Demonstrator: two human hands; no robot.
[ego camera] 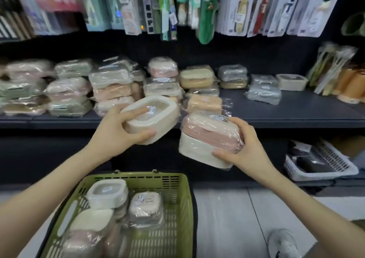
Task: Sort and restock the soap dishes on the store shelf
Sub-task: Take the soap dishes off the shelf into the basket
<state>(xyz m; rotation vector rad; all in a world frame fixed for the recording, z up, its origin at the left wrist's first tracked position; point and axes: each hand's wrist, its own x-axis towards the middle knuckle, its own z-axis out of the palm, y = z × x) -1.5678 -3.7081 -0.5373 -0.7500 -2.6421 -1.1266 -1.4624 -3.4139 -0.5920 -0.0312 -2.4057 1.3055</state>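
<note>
While before shelf edge, hands around soap dishes

Quick log from my remote feed: left forearm and right forearm are bare all the way to the frame edge, and left hand and right hand are bare too. Bottom right I get one light grey-and-white mesh sneaker with dark marks near its toe. An olive-brown cloth patch sits beside it, but I can't tell if that's clothing.
</note>
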